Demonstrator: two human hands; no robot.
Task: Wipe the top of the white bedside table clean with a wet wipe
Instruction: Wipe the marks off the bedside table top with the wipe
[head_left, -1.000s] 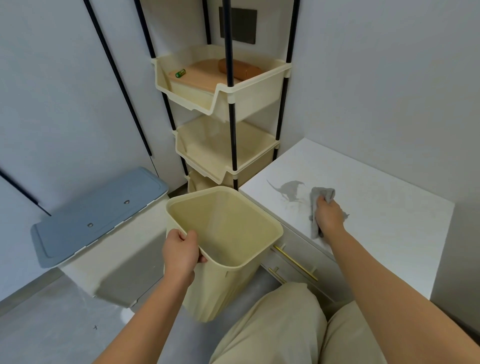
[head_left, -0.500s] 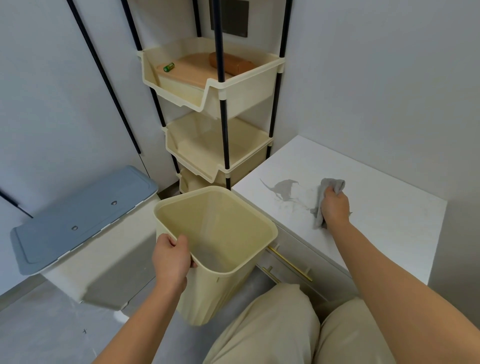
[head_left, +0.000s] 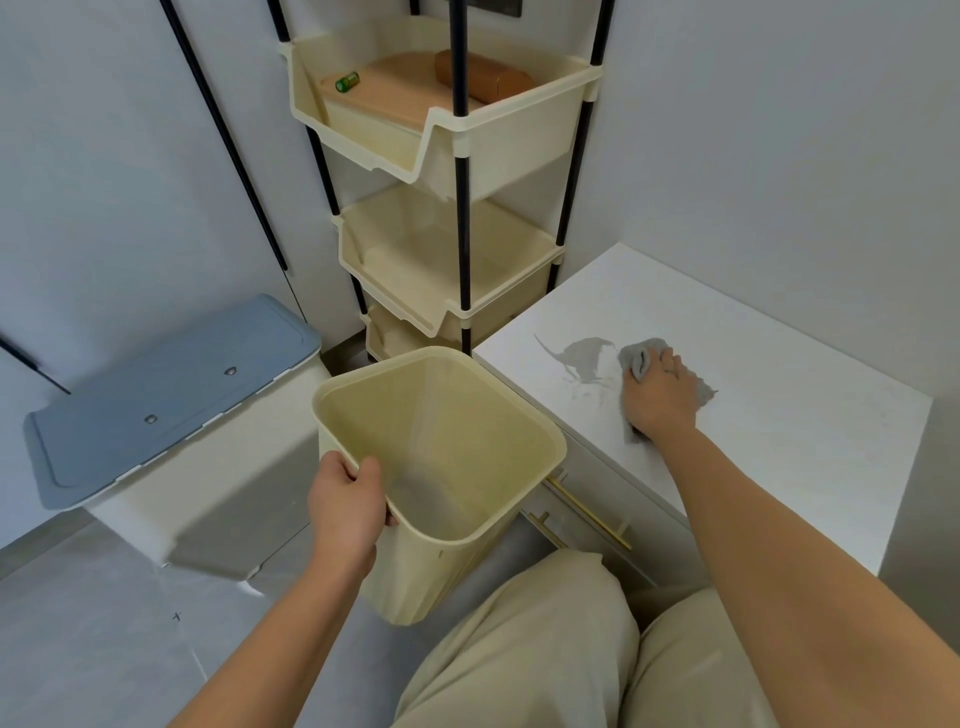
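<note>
Tabletop: matte white bedside table (head_left: 779, 415), square-edged, walled behind; grey smear (head_left: 587, 358) near left edge.
Right hand (head_left: 660, 400): clutches crumpled grey wet wipe (head_left: 636, 358) on top, beside smear.
Left hand (head_left: 348, 499): grips rim of smooth cream bin (head_left: 467, 441), just off table's edge.

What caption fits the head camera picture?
Right hand holds wet wipe beside grey stain; left hand grips cream bin.

Domestic bedroom corner is indicated. A white bedside table (head_left: 779, 467), tiered storage rack (head_left: 498, 156) and lidded bin (head_left: 171, 384) are shown.
</note>
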